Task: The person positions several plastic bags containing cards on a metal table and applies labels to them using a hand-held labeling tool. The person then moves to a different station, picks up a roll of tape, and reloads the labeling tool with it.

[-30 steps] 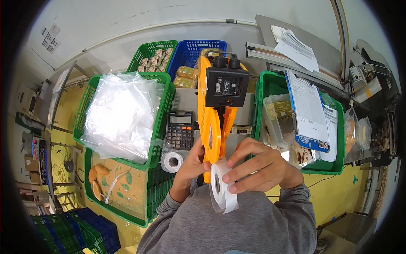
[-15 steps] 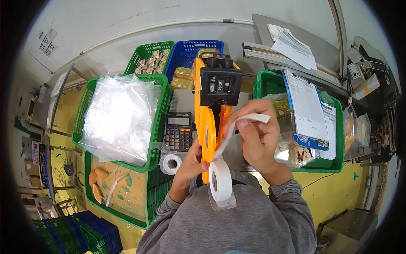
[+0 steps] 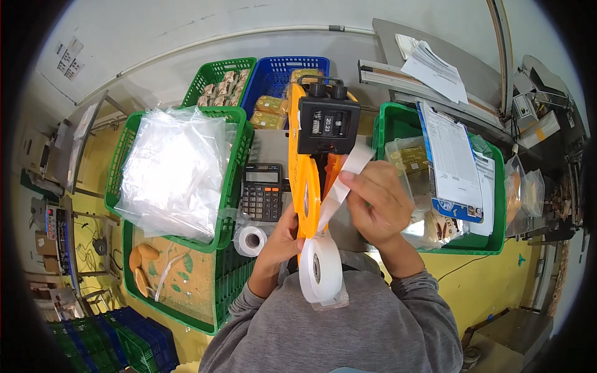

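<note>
A yellow price label gun (image 3: 306, 180) with a black print head (image 3: 327, 127) stands upright in front of me. My left hand (image 3: 281, 244) is wrapped round its lower left side. A roll of white labels (image 3: 319, 268) sits at the gun's near end, over a clear plastic cover. From the roll a white label strip (image 3: 336, 194) runs up along the gun's right side. My right hand (image 3: 380, 199) pinches this strip between thumb and fingers, its free end sticking up beside the print head. Part of my left fingers is hidden behind the gun.
Left of the gun lie a black calculator (image 3: 262, 193) and a spare white roll (image 3: 250, 241). A green crate (image 3: 229, 214) holds clear plastic bags. Behind stands a blue crate (image 3: 273, 64) with yellow packs; on the right a green crate (image 3: 497, 242) carries a clipboard (image 3: 452, 161).
My right hand has turned and drawn the label strip into a straighter, upward line. The label gun has shifted slightly right at its top, and the roll has swung a little left.
</note>
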`<state>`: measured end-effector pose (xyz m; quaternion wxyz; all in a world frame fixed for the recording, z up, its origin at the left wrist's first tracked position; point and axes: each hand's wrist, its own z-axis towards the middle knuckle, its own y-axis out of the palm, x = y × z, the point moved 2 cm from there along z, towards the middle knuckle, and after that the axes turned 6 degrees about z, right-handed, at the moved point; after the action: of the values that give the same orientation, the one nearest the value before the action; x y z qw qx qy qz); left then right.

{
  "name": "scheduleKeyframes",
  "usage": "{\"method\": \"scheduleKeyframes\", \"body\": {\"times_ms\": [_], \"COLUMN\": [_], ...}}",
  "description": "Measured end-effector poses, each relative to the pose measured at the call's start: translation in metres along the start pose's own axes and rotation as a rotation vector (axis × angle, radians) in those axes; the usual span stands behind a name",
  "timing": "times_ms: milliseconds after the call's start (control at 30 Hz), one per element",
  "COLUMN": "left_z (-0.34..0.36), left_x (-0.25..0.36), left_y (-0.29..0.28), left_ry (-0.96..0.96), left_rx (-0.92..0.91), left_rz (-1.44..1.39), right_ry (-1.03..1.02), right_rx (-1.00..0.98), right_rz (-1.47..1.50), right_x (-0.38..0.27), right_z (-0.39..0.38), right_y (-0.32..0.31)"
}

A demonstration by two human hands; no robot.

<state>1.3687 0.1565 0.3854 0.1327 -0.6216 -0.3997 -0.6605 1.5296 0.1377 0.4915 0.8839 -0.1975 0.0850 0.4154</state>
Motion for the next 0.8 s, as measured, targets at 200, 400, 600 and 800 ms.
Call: {"method": "scheduleKeyframes", "body": {"times_ms": [200, 400, 600, 800], "left_z": [0.001, 0.002, 0.003, -0.003], "left_x": [-0.004, -0.009, -0.01, 0.002], "left_y": [0.0, -0.004, -0.005, 0.004], "left_ry": [0.071, 0.091, 0.093, 0.021], "left_rx": [-0.032, -0.042, -0.05, 0.018], "left_rz": [-0.052, -0.046, -0.035, -0.095], "right_ry": [-0.148, -0.191, -0.068, -0.037], "right_rx": [0.115, 0.047, 0.22, 0.135], "right_rz": [-0.23, -0.16, -0.161, -0.009], "right_x": [0.006, 0.002, 0.011, 0.009], "right_z": [0.001, 0.001, -0.002, -0.002], "right_y": [-0.007, -0.001, -0.009, -0.002]}}
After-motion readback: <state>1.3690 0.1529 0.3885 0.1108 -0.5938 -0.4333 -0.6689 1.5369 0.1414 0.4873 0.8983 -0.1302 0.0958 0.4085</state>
